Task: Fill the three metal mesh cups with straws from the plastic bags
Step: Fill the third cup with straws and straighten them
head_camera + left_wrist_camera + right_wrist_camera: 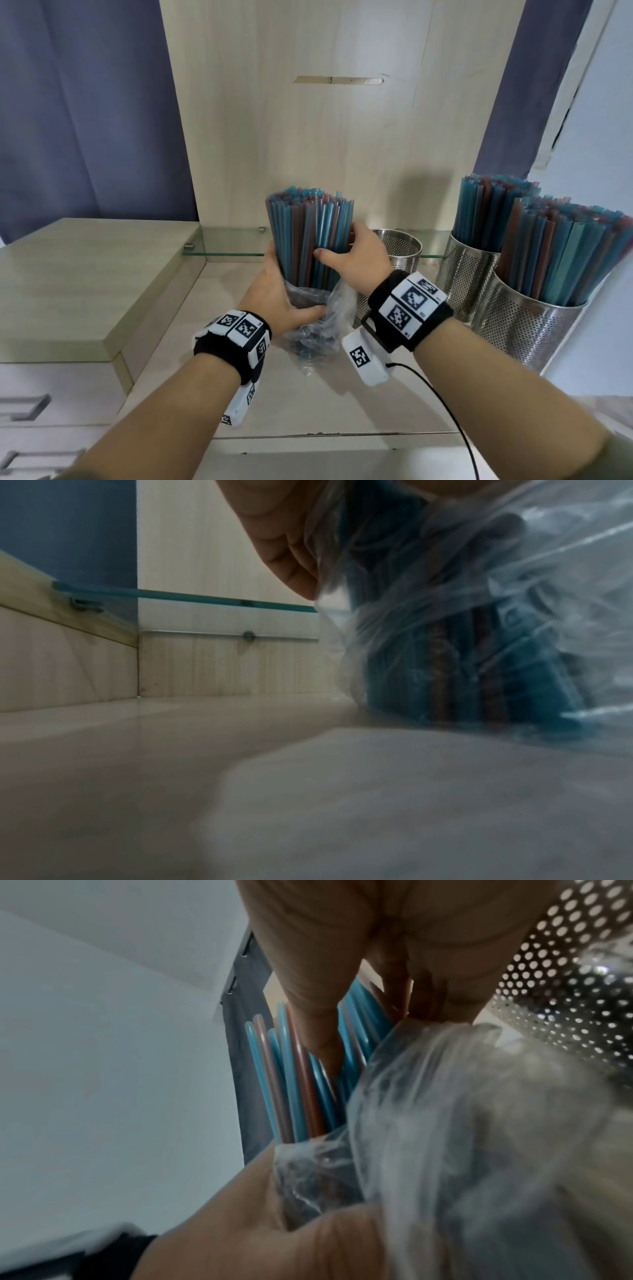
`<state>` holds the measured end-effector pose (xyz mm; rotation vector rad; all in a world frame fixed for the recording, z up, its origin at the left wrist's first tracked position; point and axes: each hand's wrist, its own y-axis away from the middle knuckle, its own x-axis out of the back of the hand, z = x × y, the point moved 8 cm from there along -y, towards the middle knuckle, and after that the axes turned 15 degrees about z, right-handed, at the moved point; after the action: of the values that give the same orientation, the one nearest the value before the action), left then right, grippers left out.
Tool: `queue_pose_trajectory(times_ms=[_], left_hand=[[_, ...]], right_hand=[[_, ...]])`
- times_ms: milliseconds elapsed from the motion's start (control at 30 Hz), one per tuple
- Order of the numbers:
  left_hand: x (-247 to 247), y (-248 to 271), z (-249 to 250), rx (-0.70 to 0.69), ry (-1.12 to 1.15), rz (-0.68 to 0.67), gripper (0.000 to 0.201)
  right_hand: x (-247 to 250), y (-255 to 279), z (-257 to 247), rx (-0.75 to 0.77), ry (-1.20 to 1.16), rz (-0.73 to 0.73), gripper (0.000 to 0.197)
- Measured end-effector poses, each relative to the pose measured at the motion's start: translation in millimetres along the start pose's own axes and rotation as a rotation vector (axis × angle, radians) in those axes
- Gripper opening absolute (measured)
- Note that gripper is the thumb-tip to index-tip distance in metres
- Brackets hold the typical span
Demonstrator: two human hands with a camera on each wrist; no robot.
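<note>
A thick bundle of blue and brown straws (310,236) stands upright on the counter, its lower part inside a clear plastic bag (317,329). My left hand (274,291) grips the bag and the bundle's lower left side (445,669). My right hand (356,253) wraps round the bare straws (294,1074) higher up, thumb in front. Just behind my right hand an empty mesh cup (397,253) stands on the counter. Two more mesh cups (469,277) (527,329) at the right are packed with straws.
A glass shelf (236,240) runs along the back panel just behind the bundle. A raised wooden cabinet top (85,281) lies to the left. A black cable (442,401) trails from my right wrist. The wall closes in at the right.
</note>
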<state>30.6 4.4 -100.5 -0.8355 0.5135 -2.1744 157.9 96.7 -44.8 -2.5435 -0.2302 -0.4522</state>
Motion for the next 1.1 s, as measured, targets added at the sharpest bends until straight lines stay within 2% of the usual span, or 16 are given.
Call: queue_pose_trajectory(times_ms=[133,367,533,633,767,1000,1100], left_hand=[[0.5,0.9,-2.8,0.035,-0.030,-0.002,0.135],[0.8,1.8,-2.2,0.057,-0.032,-0.010,0.135],[1.2,0.7,-5.1,0.058,-0.036,-0.004,0.134],[0.3,-0.1,-5.7,0.046,-0.037,-0.001,0.133],[0.0,-0.5,-6.7,0.039,-0.049,0.002,0.136],[0.3,-1.5,-6.9,0.031,-0.048,0.005,0.134],[0.6,-1.5,-6.6,0.023,-0.048,0.012,0.133]], right_hand=[[-3.7,-6.6,-3.8,-0.017,0.013,-0.056,0.028],[-1.4,-10.6,-1.8,-0.205,-0.131,-0.006,0.021],[5.0,-16.8,-12.9,-0.184,-0.164,0.027,0.004],[13.5,-22.4,-23.8,-0.126,-0.187,0.047,0.025],[30.1,-32.5,-44.3,-0.079,-0.272,0.088,0.031],[107.6,-74.6,-82.1,-0.086,-0.654,0.275,0.018],[142.7,-91.0,-86.1,-0.064,-0.722,0.357,0.019]])
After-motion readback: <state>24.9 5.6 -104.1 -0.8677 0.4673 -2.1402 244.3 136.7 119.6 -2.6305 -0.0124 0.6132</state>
